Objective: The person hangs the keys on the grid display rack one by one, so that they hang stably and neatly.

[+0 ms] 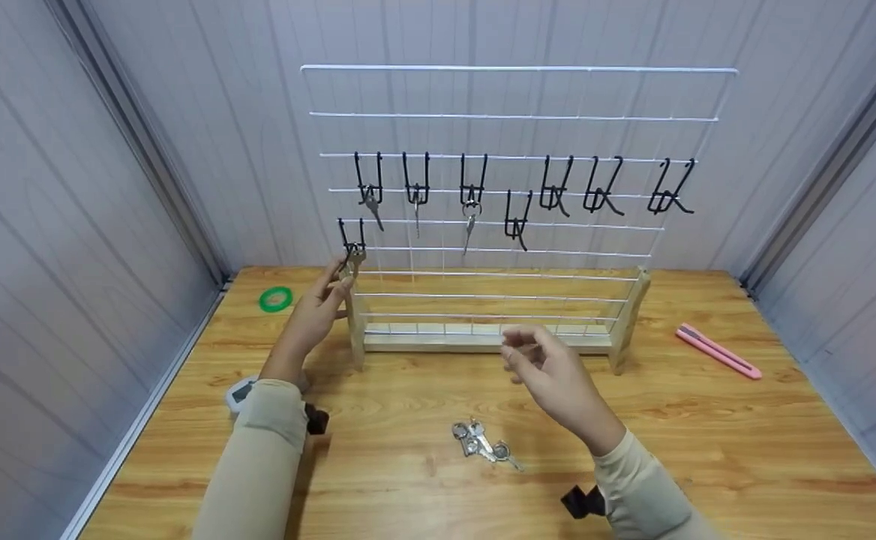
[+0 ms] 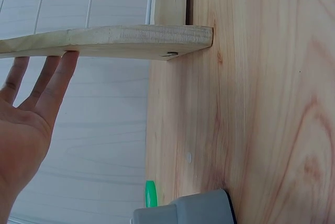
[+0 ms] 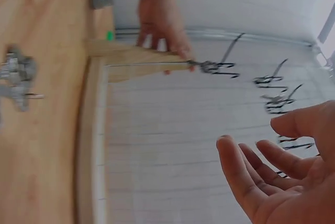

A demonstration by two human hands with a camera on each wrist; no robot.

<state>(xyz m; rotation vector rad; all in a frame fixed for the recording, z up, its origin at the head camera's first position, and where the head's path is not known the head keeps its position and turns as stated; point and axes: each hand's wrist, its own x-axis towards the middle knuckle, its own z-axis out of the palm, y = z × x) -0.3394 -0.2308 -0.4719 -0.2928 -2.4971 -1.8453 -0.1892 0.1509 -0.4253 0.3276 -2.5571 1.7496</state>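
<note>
My left hand (image 1: 314, 311) holds the left wooden side post (image 2: 136, 38) of a white wire grid rack (image 1: 483, 298), its fingertips partly hidden behind the wood. Just above the thumb, a key (image 1: 357, 259) hangs on the lowest left black hook (image 1: 351, 234). Three more keys, one of them a silver key (image 1: 470, 225), hang from hooks in the upper row. My right hand (image 1: 550, 375) hovers in front of the rack's base, fingers loosely bent and nothing in them. Below it on the table lies a small pile of keys with rings (image 1: 479, 442).
Several bare black hooks (image 1: 554, 196) hang on the rack's right half. A pink utility knife (image 1: 719, 351) lies at the right, a green tape ring (image 1: 276, 298) at the left. Beside the left sleeve sits a grey-white device (image 1: 239, 394), partly covered. Panelled walls enclose the wooden table.
</note>
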